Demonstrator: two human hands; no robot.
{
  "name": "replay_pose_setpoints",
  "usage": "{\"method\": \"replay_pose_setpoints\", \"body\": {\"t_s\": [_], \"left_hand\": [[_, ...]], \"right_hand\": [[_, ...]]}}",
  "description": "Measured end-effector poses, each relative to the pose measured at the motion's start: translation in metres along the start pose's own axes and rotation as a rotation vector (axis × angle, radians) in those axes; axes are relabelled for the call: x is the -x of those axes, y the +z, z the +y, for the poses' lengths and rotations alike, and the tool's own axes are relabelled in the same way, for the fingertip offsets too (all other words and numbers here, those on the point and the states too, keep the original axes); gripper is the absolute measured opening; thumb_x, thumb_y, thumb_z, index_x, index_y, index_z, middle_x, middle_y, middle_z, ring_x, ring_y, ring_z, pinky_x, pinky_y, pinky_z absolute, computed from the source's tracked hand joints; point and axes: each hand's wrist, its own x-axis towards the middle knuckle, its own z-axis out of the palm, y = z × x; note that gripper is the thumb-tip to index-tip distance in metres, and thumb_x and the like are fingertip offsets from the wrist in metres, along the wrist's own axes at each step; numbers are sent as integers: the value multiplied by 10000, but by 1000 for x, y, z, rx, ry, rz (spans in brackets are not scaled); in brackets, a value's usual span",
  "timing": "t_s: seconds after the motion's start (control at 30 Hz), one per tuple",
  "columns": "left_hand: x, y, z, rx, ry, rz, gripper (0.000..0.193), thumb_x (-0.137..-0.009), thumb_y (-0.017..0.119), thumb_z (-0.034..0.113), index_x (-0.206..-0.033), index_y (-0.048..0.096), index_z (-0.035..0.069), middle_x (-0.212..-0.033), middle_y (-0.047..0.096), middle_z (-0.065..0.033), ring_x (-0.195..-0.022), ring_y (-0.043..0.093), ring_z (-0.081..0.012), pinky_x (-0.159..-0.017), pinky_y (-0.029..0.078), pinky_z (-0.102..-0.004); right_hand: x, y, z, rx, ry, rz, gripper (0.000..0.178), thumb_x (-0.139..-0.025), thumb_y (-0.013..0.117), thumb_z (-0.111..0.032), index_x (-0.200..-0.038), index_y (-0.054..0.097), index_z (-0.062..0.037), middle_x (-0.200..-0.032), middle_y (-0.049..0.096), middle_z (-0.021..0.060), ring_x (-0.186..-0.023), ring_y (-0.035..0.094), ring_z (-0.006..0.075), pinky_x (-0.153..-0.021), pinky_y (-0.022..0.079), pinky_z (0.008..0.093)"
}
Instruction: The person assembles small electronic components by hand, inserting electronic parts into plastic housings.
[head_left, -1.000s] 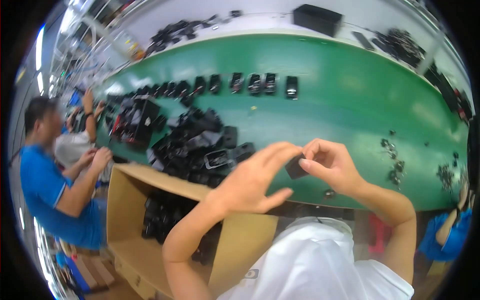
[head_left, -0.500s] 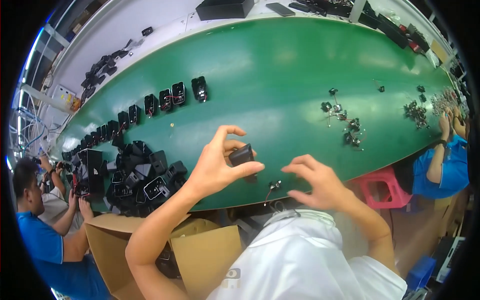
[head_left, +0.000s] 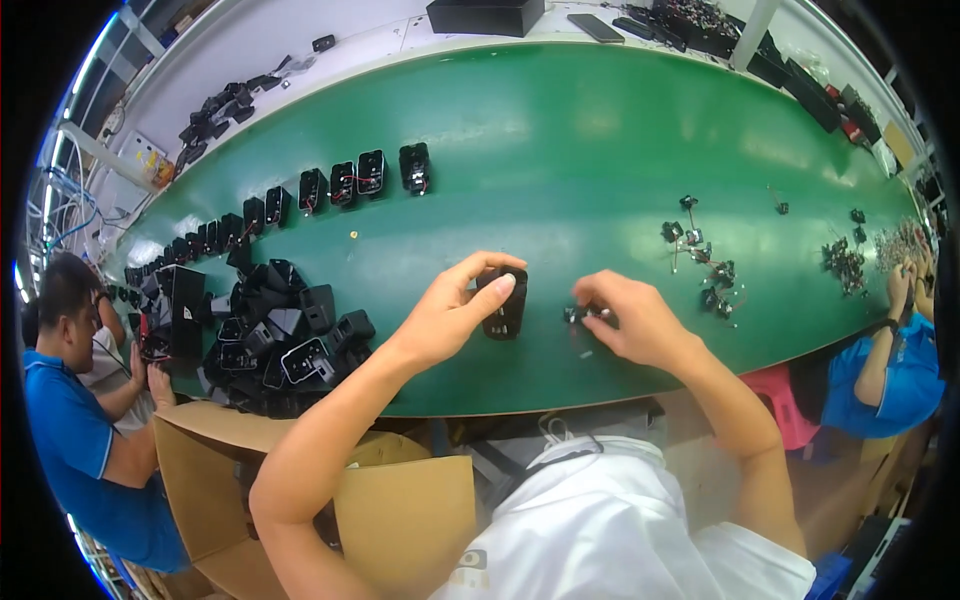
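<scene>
A black plastic housing (head_left: 506, 312) stands on the green table with my left hand (head_left: 452, 312) wrapped round it, thumb on its upper edge. To its right, my right hand (head_left: 632, 318) pinches a small dark wired part (head_left: 574, 314) just above the tabletop. A little pale blurred piece (head_left: 586, 353) shows beneath those fingers. More small wired parts (head_left: 712, 262) lie in a loose group farther right. Left of my left arm is a heap of black housings (head_left: 275, 345), tumbled over one another.
A row of black housings (head_left: 342, 184) runs across the table's left side. An open cardboard box (head_left: 405, 520) sits at the near edge. One person (head_left: 85, 430) works at the left, another (head_left: 880, 370) at the right beside a pile of small parts (head_left: 845, 262). A pink stool (head_left: 782, 405) is there too.
The housing in my left hand has turned from lying sideways to standing, its open side showing. My right hand has closed its spread fingers on the small wired part that lay before it.
</scene>
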Motion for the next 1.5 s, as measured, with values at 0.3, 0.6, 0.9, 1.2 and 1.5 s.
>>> {"method": "replay_pose_setpoints", "body": {"t_s": [0.3, 0.6, 0.9, 1.2, 1.5], "left_hand": [[5, 4, 7, 235, 22, -70, 430, -962, 646, 207, -1343, 522, 50, -1258, 520, -67, -1168, 503, -134, -960, 477, -318], [9, 9, 12, 377, -3, -149, 571, -909, 723, 295, -1363, 504, 28, -1242, 537, -96, -1150, 547, -173, -959, 504, -353], [11, 9, 11, 332, 1, -121, 570, -912, 715, 314, -1367, 507, 40, -1252, 539, -99, -1108, 567, -165, -924, 516, -330], [-4, 19, 19, 31, -9, -20, 488, -865, 719, 196, -1286, 577, -7, -1245, 591, -98, -1156, 554, -187, -981, 473, -346], [2, 3, 0, 120, 141, 53, 502, -939, 671, 311, -1284, 506, -15, -1116, 588, -74, -977, 610, -167, -851, 516, -312]], "right_hand": [[-6, -15, -31, -548, 155, 180, 150, -780, 708, 104, -879, 663, 1, -1039, 616, 106, -951, 671, 189, -782, 588, 301], [-12, -6, -71, -312, -182, 325, 220, -701, 732, 164, -843, 694, 1, -847, 701, 115, -907, 713, 273, -810, 587, 351], [-14, 19, -77, -346, -207, 403, 215, -705, 765, 124, -853, 690, -12, -869, 714, 108, -880, 719, 267, -796, 586, 335], [-11, 18, -60, -95, -267, 477, 182, -693, 804, -46, -831, 701, -104, -890, 700, -3, -948, 642, 249, -821, 527, 355], [-18, 48, -61, -393, -267, 622, 146, -771, 740, -28, -864, 649, -94, -888, 640, 10, -1027, 556, 261, -785, 495, 382]]}}
